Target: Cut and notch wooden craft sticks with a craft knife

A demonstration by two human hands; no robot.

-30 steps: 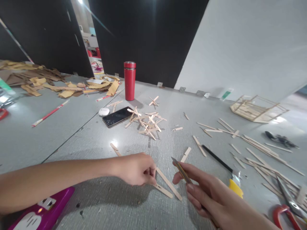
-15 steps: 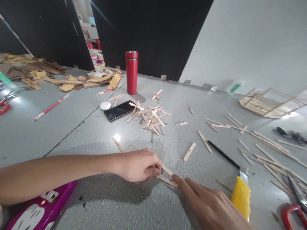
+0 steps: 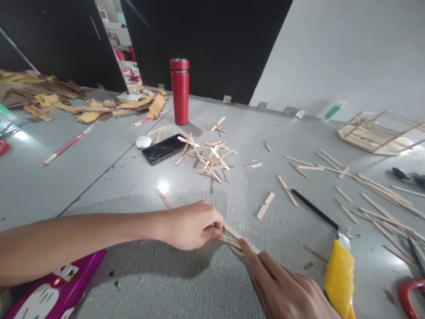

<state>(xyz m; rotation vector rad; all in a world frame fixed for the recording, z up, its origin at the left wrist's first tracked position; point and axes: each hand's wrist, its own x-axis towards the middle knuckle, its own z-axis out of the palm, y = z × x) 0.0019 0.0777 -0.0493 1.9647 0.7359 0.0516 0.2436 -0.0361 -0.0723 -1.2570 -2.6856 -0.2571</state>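
My left hand [image 3: 194, 226] is closed in a pinch on the near end of a pair of flat wooden sticks [image 3: 234, 231] that lie on the grey table [image 3: 139, 195]. My right hand [image 3: 285, 288] reaches in from the lower right, fingers held together. Its index fingertip presses down on the same sticks just right of my left hand. The thin craft knife it gripped a moment ago is hidden under those fingers.
A yellow-handled tool with a black blade [image 3: 338, 277] lies right of my right hand, red-handled scissors [image 3: 410, 288] beyond it. A pile of short sticks [image 3: 207, 159], a phone [image 3: 162, 148], a red flask [image 3: 179, 91], a stick frame [image 3: 375, 133] and a magenta box [image 3: 49, 294] surround the spot.
My right hand, which held the knife raised a second ago, has come down so its fingertip rests on the sticks. My left hand has kept its pinch. The view shifted slightly.
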